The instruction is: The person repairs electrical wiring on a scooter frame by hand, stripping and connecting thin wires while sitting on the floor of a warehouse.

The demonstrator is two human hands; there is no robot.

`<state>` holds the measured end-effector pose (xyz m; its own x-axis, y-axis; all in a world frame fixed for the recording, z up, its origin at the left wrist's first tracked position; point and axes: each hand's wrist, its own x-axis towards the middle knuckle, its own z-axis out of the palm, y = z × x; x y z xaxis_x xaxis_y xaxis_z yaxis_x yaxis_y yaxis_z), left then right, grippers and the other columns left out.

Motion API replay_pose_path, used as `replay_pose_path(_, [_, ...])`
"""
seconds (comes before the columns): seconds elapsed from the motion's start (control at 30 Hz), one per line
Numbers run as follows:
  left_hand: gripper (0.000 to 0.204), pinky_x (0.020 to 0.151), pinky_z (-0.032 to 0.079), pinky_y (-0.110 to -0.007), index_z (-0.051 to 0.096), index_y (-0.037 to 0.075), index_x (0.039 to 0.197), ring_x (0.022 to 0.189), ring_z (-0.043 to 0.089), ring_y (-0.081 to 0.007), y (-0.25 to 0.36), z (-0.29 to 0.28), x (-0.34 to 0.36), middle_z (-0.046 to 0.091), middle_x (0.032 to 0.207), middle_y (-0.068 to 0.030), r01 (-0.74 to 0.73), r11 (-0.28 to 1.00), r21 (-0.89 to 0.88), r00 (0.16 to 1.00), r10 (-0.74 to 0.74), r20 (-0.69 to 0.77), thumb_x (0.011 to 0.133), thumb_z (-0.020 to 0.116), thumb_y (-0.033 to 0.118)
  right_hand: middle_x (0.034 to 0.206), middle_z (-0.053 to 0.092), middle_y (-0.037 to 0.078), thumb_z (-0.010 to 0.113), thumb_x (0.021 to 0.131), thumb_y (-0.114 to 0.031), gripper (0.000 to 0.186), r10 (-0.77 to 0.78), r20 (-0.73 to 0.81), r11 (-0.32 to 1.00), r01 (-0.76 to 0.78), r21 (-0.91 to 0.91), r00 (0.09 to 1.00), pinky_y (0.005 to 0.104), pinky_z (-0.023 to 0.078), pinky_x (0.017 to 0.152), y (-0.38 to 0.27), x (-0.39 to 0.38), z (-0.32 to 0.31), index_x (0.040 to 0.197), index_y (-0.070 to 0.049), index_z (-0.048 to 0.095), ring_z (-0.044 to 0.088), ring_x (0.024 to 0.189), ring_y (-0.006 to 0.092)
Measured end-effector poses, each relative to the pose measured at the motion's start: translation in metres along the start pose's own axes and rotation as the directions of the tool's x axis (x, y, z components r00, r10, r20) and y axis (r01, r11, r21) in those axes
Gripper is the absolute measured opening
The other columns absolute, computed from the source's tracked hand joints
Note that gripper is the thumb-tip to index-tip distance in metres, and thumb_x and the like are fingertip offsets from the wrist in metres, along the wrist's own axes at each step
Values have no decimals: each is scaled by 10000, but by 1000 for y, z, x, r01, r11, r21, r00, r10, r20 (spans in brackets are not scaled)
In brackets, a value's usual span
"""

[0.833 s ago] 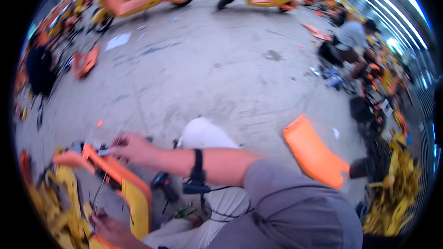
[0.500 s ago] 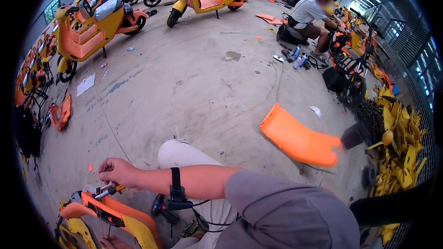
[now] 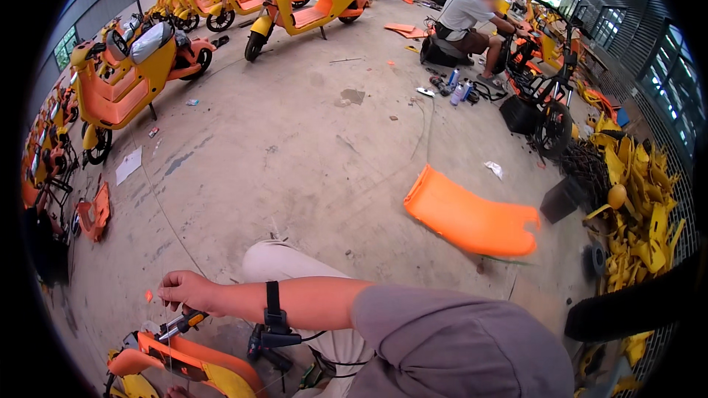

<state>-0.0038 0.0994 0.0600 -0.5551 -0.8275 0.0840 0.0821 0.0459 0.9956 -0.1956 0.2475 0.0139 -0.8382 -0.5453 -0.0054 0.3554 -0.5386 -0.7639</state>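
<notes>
My right hand [image 3: 184,291] reaches across to the lower left, its fingers pinched together on a thin strand. That strand [image 3: 169,339] hangs down past an orange and yellow scooter body part [image 3: 214,360]. At the lower edge only a sliver of my left hand [image 3: 177,392] shows; its fingers are mostly cut off. Just below my right hand lies a silver rod [image 3: 175,326] with a yellow and black end, over the orange part. A dark power drill [image 3: 271,354] lies beside my leg, next to green-handled pliers [image 3: 311,374].
An orange curved panel [image 3: 476,214] lies on the floor to the right, near a black box [image 3: 562,199] and a pile of yellow panels [image 3: 645,199]. A person [image 3: 468,18] sits working at a stripped scooter [image 3: 546,96]. Yellow scooters [image 3: 122,96] stand at left and behind.
The view has shifted, so floor things sit slightly further left. My right hand still pinches the strand; less of my left hand shows at the lower edge.
</notes>
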Motion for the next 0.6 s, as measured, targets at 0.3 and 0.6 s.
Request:
replay_pose_path(0.3, [218, 834, 450, -269, 553, 28, 1090, 913, 564, -147, -96, -87, 79, 607, 981, -61, 273, 798, -538, 954, -154, 256, 981, 535, 216, 858, 665, 18, 619, 912, -267, 246, 75, -21, 992, -77, -98, 997, 242, 455, 566, 42, 43, 16, 1011, -44, 648, 570, 676, 91])
replay_pose_path(0.6, [144, 774, 470, -264, 557, 92, 1077, 842, 575, -122, -66, -73, 68, 597, 919, -10, 111, 811, -574, 985, -166, -44, 937, 590, 85, 894, 656, 38, 621, 930, -173, 190, 118, 30, 991, -116, -63, 993, 219, 464, 614, 37, 38, 50, 1053, -28, 624, 571, 722, 79])
